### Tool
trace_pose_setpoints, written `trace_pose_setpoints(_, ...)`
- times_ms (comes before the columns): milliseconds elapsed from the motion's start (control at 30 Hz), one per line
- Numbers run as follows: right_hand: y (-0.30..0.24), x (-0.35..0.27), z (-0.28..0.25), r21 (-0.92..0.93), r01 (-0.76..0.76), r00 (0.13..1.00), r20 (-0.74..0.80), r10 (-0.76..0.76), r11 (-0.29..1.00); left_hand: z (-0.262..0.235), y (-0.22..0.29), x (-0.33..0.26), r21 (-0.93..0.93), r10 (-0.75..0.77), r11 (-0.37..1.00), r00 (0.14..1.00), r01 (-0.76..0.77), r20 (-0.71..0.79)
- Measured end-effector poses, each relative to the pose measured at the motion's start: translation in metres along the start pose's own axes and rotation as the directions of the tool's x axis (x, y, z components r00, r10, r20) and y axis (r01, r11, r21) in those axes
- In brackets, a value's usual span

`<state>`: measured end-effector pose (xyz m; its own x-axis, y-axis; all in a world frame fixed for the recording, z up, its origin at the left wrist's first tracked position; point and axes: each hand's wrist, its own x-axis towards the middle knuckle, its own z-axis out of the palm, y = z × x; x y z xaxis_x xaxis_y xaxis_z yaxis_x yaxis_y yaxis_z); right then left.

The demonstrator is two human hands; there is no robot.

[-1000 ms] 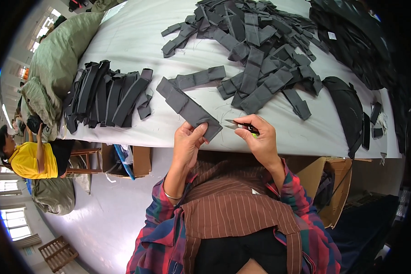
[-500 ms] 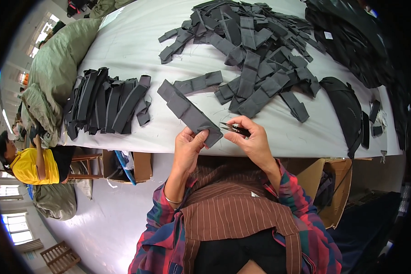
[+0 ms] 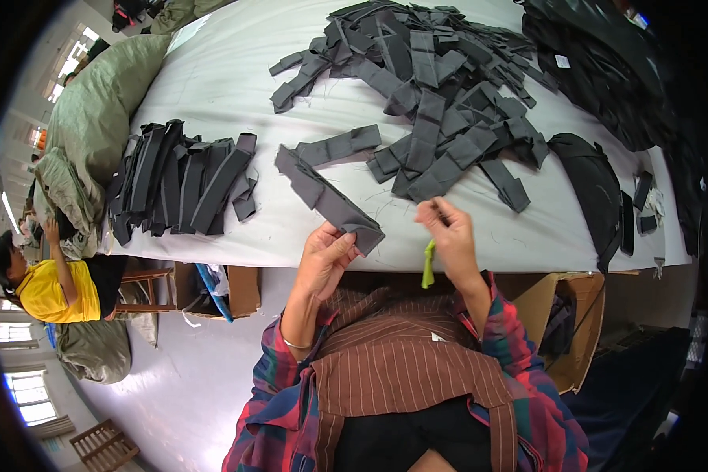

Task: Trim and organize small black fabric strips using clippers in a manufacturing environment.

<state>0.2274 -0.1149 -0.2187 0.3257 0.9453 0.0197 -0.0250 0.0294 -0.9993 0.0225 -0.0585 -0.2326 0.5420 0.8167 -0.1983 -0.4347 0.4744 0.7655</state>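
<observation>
My left hand (image 3: 326,256) pinches the near end of a long dark grey fabric strip (image 3: 322,193), which lies diagonally on the white table (image 3: 220,86) and reaches its front edge. My right hand (image 3: 448,232) is lifted just right of that end, apart from the strip, with its fingertips pinched together. Small green-handled snips (image 3: 429,263) hang down from this hand over the table edge. Whether a thread is between the fingertips is too fine to tell.
A big loose heap of grey strips (image 3: 425,94) lies mid-table, and a neat row of stacked strips (image 3: 181,185) at the left. Black fabric pieces (image 3: 598,189) sit right, a green sack (image 3: 102,118) far left. An open cardboard box (image 3: 574,330) stands below. A person in yellow (image 3: 47,287) sits left.
My right hand has drawn away from the strip's end, up and to the right, and the snips that pointed at the strip now hang down. My left hand keeps its hold.
</observation>
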Motion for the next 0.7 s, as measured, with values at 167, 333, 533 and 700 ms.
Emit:
trace_pose_setpoints(167, -0.006, -0.010, 0.024, 0.128, -0.079, 0.971, 0.236, 0.047, 0.989, -0.003, -0.006, 0.006, -0.067, -0.153, 0.983, 0.968, 0.169, 0.198)
trace_pose_setpoints(333, -0.004, -0.013, 0.032, -0.109, 0.137, 0.964, 0.243, -0.107, 0.985, -0.004, -0.009, 0.006, -0.147, -0.206, 0.961, 0.960, 0.235, 0.189)
trace_pose_setpoints(533, 0.003, -0.012, 0.040, -0.270, 0.353, 0.931, 0.193, -0.308, 0.896, 0.022, 0.006, -0.007, -0.356, -0.147, 0.917, 0.982, 0.181, 0.121)
trace_pose_setpoints(700, -0.002, -0.008, 0.038, -0.346, 0.410, 0.904, 0.275, -0.326, 0.844, 0.014, 0.004, -0.005, -0.017, -0.212, 0.976, 0.970, 0.216, 0.116)
